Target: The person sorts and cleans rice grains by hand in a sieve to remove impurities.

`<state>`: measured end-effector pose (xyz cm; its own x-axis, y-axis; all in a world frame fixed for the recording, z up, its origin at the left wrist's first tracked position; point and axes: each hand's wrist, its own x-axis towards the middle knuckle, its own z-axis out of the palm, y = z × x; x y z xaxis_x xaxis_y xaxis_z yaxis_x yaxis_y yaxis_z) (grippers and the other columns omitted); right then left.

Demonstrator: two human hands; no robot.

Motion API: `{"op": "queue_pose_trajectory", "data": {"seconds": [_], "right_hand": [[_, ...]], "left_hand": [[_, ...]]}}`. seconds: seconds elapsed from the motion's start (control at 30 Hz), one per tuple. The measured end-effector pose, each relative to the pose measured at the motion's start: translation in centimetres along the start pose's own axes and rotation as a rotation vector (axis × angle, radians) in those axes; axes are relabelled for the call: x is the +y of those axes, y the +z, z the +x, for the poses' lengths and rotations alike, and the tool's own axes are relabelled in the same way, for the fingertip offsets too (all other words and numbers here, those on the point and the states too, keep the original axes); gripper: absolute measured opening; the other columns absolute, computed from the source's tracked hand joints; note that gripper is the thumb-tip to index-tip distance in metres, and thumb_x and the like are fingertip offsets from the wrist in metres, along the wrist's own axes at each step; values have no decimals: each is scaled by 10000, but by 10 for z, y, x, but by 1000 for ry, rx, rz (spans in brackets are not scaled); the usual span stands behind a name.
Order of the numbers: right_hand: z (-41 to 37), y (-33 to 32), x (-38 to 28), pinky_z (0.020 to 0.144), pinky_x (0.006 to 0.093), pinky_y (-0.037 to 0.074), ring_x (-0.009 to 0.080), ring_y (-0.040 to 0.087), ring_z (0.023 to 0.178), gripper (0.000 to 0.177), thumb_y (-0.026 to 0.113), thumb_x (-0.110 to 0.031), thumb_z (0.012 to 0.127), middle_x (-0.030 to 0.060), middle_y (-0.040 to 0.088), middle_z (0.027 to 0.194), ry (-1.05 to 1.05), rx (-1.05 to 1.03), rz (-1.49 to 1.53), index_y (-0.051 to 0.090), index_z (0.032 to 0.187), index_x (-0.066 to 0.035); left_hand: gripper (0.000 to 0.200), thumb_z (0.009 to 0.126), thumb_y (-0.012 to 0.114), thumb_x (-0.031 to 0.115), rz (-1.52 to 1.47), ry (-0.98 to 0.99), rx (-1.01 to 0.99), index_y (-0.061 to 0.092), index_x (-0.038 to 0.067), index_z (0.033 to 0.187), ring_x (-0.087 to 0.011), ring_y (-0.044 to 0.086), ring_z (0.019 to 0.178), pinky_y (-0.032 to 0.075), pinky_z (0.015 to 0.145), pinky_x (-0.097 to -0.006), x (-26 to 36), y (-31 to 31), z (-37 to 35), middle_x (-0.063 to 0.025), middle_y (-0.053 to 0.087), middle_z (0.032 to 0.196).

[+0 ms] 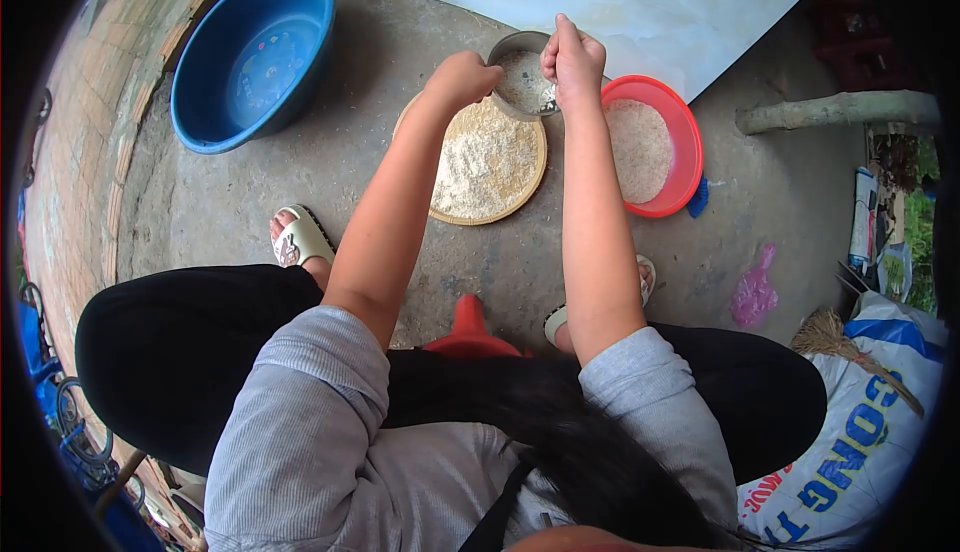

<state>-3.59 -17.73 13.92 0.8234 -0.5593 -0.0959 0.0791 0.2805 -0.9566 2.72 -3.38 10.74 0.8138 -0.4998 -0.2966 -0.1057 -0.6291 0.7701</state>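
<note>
A round metal sieve-like pan (pixel 517 74) with pale grains inside is held tilted over the far edge of a round woven tray (pixel 543 174). My left hand (pixel 465 79) closes on its left rim. At the right rim is my right hand (pixel 575 62), also closed, with the thumb stretched upward. Something white and shiny shows below its fingers, too small to make out. Pale powder (pixel 480 167) is heaped on the tray. To the right stands a red plastic basin (pixel 690 152) holding white grains (pixel 638 152) like rice.
A blue basin (pixel 255 62) stands at the far left. A pale marbled slab (pixel 640 2) lies at the back. On the right are a branch (pixel 840 112), a pink plastic bag (pixel 755 290) and a large printed sack (pixel 850 442). A red stool (pixel 468 327) shows between my legs.
</note>
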Motion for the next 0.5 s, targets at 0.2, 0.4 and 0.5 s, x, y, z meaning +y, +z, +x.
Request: {"op": "queue_pose_trajectory", "data": {"seconds": [0.2,0.4,0.5], "right_hand": [[-4,-8,10,358,236,281,88,397,373,432,550,-270,898,13,425,462,-8,-26,-96,463,539,-45],[-5,-5,4,366,229,275,78,378,363,443,550,-247,905,0,408,444,-77,-129,-129,471,524,-35],[-6,0,-1,368,227,281,77,379,366,435,560,-242,902,0,413,446,-128,-143,-119,487,530,-28]], "left_hand": [[342,740,551,251,86,32,-60,584,-40,562,-199,532,483,417,521,-344,3,5,-4,-100,557,520],[360,748,542,302,118,-15,-103,665,-26,664,-273,648,638,500,673,-369,4,5,-5,-159,647,647],[356,745,542,298,124,-23,-116,662,-26,659,-274,647,635,499,672,-370,3,6,-5,-161,646,644]]}}
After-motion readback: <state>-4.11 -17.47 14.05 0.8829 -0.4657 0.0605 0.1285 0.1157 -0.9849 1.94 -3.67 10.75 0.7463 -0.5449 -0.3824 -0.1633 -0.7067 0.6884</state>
